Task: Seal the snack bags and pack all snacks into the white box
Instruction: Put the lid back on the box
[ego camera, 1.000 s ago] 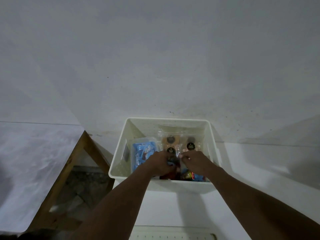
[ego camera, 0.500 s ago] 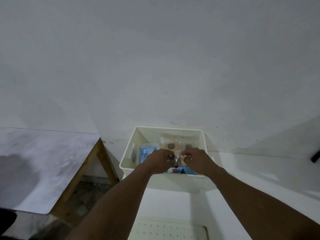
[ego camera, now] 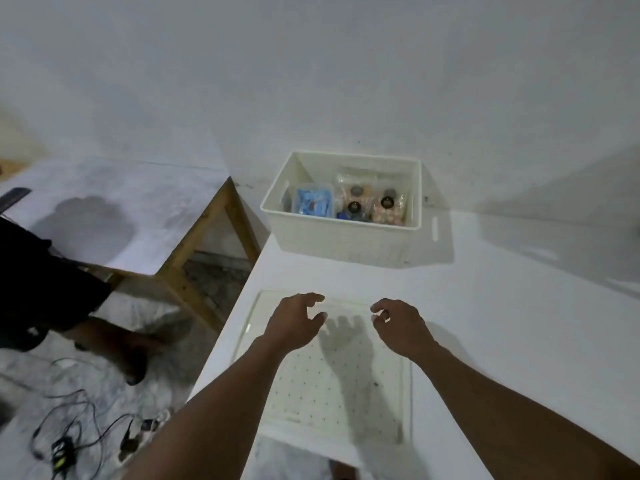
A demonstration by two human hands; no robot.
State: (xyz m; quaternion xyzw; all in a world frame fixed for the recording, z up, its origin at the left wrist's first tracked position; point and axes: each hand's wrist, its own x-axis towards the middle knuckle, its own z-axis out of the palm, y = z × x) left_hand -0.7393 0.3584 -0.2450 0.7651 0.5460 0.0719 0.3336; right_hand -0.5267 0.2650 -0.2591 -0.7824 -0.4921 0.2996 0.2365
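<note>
Our left hand (ego camera: 294, 323) and right hand (ego camera: 401, 325) hover side by side, apart from each other, above the far end of a flat white perforated lid (ego camera: 332, 379). Both hands are released: the fingers are spread and loosely curled, and neither grasps anything. Our forearms reach in from the lower edge of the view, and the hands cast a shadow onto the lid beneath them.

The lid lies flat on the white table (ego camera: 502, 323), near its left edge and close to us. Beyond the hands, well apart from them, the white box (ego camera: 341, 233) stands on the same table against the wall (ego camera: 311, 81), near the table's far left corner. Its top is uncovered. Inside we see the snacks: a blue packet (ego camera: 313, 202) on the left, and beside it several clear bags (ego camera: 372, 200) carrying round dark labels, one holding pale pink pieces on the right. A small dark blue item between them is too small to tell.

To the left of our table, a second table (ego camera: 138, 216) with a white top and wooden legs stands near the same wall. At the left edge, another person's leg (ego camera: 114, 337) in dark shorts stands on the floor, with black cables (ego camera: 76, 431) lying nearby.
</note>
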